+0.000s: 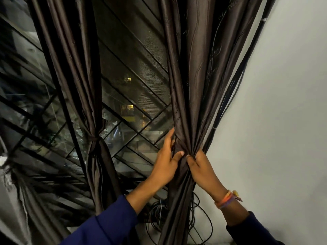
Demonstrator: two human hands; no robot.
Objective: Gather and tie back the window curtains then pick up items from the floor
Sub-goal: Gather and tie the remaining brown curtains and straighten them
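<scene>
Gripping bunched curtain | left hand, right hand raised | fingers curled round folds

Dim indoor light falls evenly on the pale wall at right, with soft shadows beside the dark curtain folds. Outside the window it is night, with small yellow lights glowing. Wide-angle distortion tilts lines; the left edge blurs.
</scene>
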